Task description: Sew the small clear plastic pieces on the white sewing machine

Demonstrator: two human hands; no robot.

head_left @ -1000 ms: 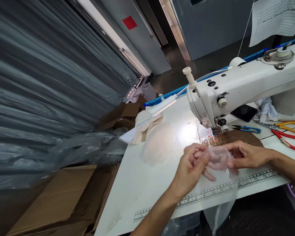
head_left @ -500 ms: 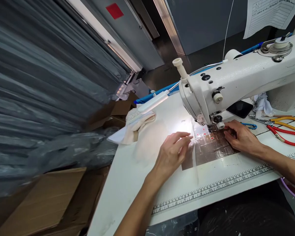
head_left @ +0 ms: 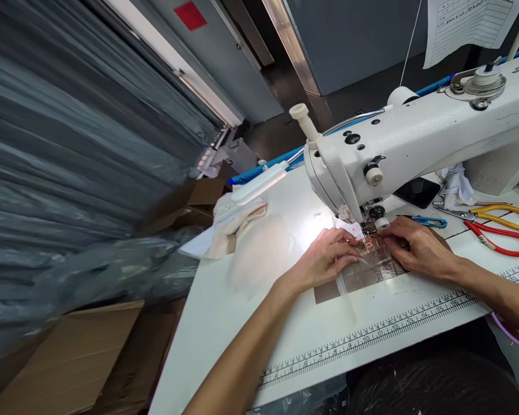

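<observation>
My left hand and my right hand rest on a thin sheer strip of fabric laid over the brown taped patch on the white table. Both hands press the strip flat with fingers curled, just in front of the presser foot of the white sewing machine. The left fingertips pinch the strip left of the needle; the right fingertips hold it at the right. The strip trails toward the table's front edge.
Red-handled and yellow-handled scissors and blue thread snips lie right of the machine. A cream fabric pile sits under the lamp bar at the left. Cardboard boxes and grey plastic sheeting stand off the table's left. A printed ruler runs along the front edge.
Both hands moved from mid-table, where they held the sheer piece up, forward to the presser foot; the piece now lies flat on the brown patch under them.
</observation>
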